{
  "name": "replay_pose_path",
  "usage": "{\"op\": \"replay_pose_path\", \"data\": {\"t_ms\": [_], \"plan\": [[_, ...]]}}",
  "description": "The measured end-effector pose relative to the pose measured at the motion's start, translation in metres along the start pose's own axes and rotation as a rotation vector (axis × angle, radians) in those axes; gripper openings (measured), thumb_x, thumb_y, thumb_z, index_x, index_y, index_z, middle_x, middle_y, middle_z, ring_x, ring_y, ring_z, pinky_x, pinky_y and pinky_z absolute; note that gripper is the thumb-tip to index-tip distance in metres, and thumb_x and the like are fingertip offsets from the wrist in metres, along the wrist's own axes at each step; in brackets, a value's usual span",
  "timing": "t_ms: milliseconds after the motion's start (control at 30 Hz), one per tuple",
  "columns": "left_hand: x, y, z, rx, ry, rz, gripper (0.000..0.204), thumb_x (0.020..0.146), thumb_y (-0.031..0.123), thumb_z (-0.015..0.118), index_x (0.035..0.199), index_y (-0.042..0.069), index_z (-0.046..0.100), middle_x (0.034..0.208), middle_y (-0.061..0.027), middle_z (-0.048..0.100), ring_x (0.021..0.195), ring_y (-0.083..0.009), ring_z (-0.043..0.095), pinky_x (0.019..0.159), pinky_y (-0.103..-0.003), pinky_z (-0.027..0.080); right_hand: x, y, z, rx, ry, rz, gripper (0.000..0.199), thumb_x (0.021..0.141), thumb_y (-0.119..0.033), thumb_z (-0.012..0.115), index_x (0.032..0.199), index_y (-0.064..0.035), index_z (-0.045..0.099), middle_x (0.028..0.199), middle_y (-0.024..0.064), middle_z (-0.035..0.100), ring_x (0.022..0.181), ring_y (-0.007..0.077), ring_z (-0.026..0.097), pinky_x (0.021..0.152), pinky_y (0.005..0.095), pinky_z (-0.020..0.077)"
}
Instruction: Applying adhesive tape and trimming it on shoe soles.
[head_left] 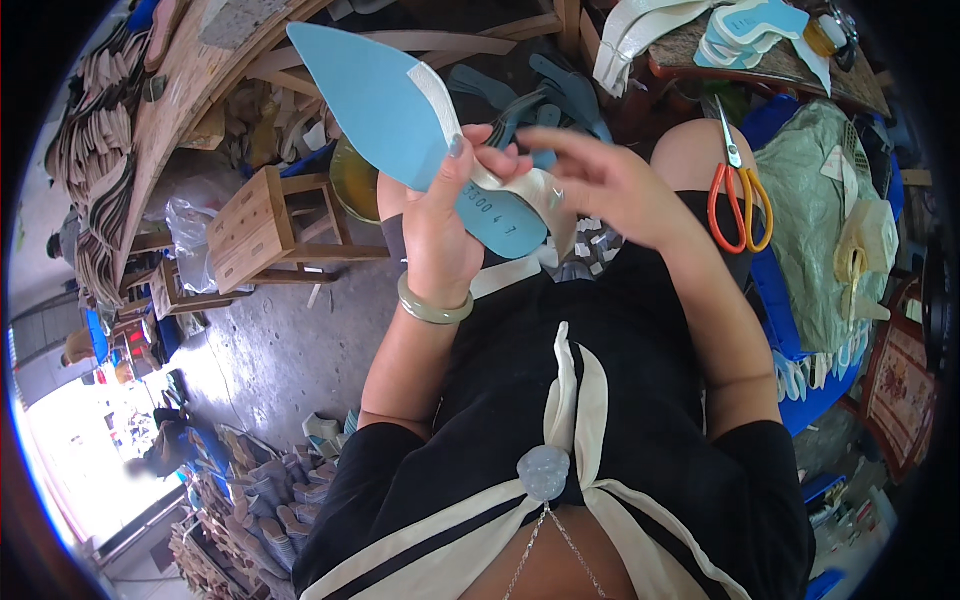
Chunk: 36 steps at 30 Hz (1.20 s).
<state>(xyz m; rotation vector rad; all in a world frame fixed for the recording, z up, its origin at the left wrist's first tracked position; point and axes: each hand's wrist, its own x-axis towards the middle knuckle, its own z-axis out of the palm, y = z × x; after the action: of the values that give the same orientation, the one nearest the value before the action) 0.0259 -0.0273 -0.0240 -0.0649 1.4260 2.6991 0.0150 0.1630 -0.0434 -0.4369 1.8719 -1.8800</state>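
Note:
My left hand [445, 200] is closed on a light blue insole [375, 100] with a long pointed toe, tilted up to the left. Its thumb presses a white strip [433, 95] lying along the insole's edge. A loose cream length of strip [545, 195] curls off near the heel end, beside my right hand [615, 190]. That hand is slightly blurred, with its fingers stretched out and apart; whether its thumb touches the strip is unclear. Scissors [735, 195] with orange and yellow handles lie on my right thigh, points away from me.
Wooden stools [250, 235] stand at the left. Far right, a wooden table [680, 60] bears stacked blue and white pieces [745, 35] and white strips [640, 40]. A greenish plastic sheet [810, 220] lies right of my leg. Many shoe parts [265, 500] are heaped at lower left.

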Motion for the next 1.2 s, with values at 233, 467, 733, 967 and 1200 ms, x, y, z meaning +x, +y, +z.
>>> {"op": "replay_pose_path", "data": {"t_ms": [233, 467, 733, 967, 1200], "plan": [[-0.005, 0.006, 0.012, -0.024, -0.132, -0.026, 0.032, 0.096, 0.031, 0.049, 0.106, 0.001, 0.053, 0.070, -0.0058, 0.052, 0.071, -0.0209, 0.057, 0.092, -0.041, 0.045, -0.014, -0.031, 0.005, 0.070, 0.291, -0.289, 0.019, 0.089, -0.005, 0.061, 0.106, 0.0010, 0.068, 0.087, 0.0027, 0.065, 0.073, 0.0062, 0.057, 0.064, 0.0206, 0.0458], [-0.012, 0.021, 0.023, -0.307, -0.127, 0.129, 0.030, 0.098, 0.037, 0.045, 0.101, 0.007, 0.052, 0.067, -0.0003, 0.044, 0.064, -0.0141, 0.048, 0.090, -0.041, 0.045, -0.032, -0.034, 0.029, -0.164, 0.279, -0.313, 0.018, 0.078, -0.004, 0.071, 0.097, -0.0019, 0.073, 0.064, 0.0021, 0.057, 0.060, 0.0079, 0.049, 0.054, 0.0217, 0.0358], [-0.016, 0.018, 0.015, -0.262, -0.271, 0.315, 0.042, 0.099, 0.050, 0.035, 0.105, 0.011, 0.049, 0.065, -0.0001, 0.045, 0.059, -0.0157, 0.048, 0.076, -0.037, 0.046, -0.030, -0.031, 0.042, 0.038, 0.279, -0.210, 0.021, 0.079, -0.004, 0.070, 0.100, -0.0004, 0.072, 0.068, 0.0025, 0.057, 0.061, 0.0089, 0.050, 0.054, 0.0226, 0.0368], [-0.002, -0.005, 0.009, 0.011, -0.271, 0.336, 0.079, 0.083, 0.076, 0.039, 0.121, 0.008, 0.049, 0.086, -0.0049, 0.058, 0.076, -0.0172, 0.055, 0.078, -0.035, 0.045, -0.021, -0.035, 0.028, -0.451, 0.253, -0.366, 0.023, 0.075, -0.010, 0.074, 0.094, 0.0007, 0.067, 0.071, 0.0057, 0.058, 0.064, 0.0135, 0.053, 0.059, 0.0254, 0.0416], [-0.019, 0.045, 0.001, 1.533, -0.560, 0.105, 0.060, 0.072, 0.028, 0.077, 0.122, 0.003, 0.054, 0.121, -0.0170, 0.051, 0.115, -0.0291, 0.049, 0.094, -0.042, 0.040, -0.016, -0.060, -0.010, -1.097, 0.339, -0.427, 0.014, 0.074, -0.018, 0.070, 0.078, -0.0054, 0.064, 0.071, 0.0086, 0.060, 0.066, 0.0270, 0.063, 0.059, 0.0352, 0.0502]]}}
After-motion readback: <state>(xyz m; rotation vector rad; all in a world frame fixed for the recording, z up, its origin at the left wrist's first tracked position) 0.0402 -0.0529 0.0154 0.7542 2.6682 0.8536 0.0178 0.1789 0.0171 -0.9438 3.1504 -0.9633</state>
